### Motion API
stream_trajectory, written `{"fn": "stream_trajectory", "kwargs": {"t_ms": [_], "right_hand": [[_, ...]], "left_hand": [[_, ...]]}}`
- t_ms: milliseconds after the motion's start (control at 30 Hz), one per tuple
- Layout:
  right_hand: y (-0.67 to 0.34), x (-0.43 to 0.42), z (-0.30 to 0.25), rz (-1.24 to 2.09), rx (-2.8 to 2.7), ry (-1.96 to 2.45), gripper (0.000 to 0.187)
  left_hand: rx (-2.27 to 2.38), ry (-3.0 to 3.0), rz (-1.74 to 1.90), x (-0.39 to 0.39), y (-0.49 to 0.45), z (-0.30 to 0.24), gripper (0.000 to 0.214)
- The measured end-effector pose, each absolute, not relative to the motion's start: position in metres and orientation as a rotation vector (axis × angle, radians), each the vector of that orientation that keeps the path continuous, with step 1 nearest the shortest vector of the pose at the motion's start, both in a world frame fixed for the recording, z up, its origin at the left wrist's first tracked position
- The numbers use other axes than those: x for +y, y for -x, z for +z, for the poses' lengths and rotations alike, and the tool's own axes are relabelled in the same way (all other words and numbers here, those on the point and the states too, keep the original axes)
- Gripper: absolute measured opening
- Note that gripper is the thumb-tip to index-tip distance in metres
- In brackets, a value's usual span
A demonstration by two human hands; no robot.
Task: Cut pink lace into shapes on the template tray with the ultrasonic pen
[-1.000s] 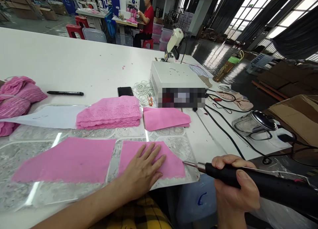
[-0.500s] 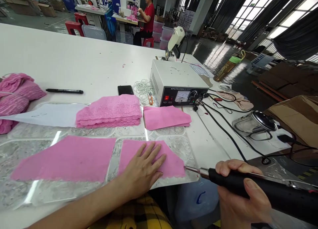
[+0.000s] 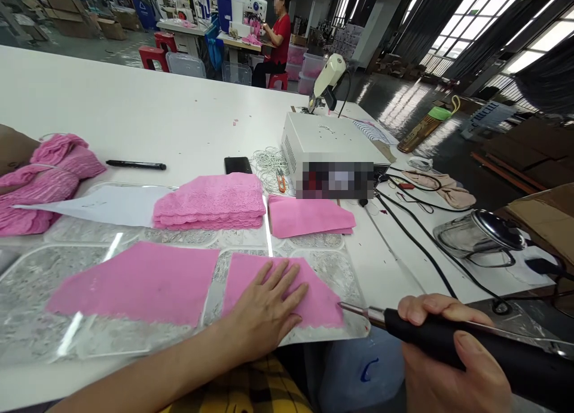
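Observation:
My left hand (image 3: 268,305) lies flat with its fingers spread on a pink fabric piece (image 3: 316,296), pressing it onto a clear, patterned plastic mat (image 3: 354,275). In my right hand (image 3: 452,347) is a black ultrasonic handpiece (image 3: 430,335), the fingers wrapped round its grip. Its slim metal tip meets the right edge of that fabric, near the corner. To the left lies a larger flat pink panel (image 3: 139,284). Behind are a stack of fluffy pink fabric (image 3: 210,201) and a smaller stack of smooth pink pieces (image 3: 309,216).
A grey control box (image 3: 332,135) with black cables (image 3: 412,239) stands behind. Around it are a phone (image 3: 237,165), small orange snips (image 3: 281,181), a glass mug (image 3: 466,233) and a bottle (image 3: 424,129). A pen (image 3: 136,164) and pink bundle (image 3: 58,180) lie left. Someone sews (image 3: 280,36) far back.
The view has turned slightly left, so everything sits further right. My left hand stays flat on the fabric, and the handpiece tip remains at its right edge.

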State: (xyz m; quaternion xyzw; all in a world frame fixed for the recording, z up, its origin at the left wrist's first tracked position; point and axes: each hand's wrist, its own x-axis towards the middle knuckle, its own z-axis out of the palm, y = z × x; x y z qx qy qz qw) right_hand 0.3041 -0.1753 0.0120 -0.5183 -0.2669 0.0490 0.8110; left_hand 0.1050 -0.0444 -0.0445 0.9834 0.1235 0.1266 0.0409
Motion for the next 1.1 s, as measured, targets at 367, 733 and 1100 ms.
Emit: {"fn": "stream_trajectory", "kwargs": {"t_ms": [367, 733, 1100], "right_hand": [[-0.3, -0.154, 0.002, 0.101, -0.618, 1.081, 0.012], [-0.297, -0.146, -0.001, 0.098, -0.623, 1.134, 0.013], [-0.3, -0.146, 0.003, 0.094, -0.637, 1.115, 0.01]], "left_hand": [[0.377, -3.008, 0.401, -0.045, -0.105, -0.044, 0.047], [0.366, -2.987, 0.36, -0.045, -0.103, -0.041, 0.047], [0.38, -2.977, 0.352, -0.046, -0.104, -0.043, 0.048]]}}
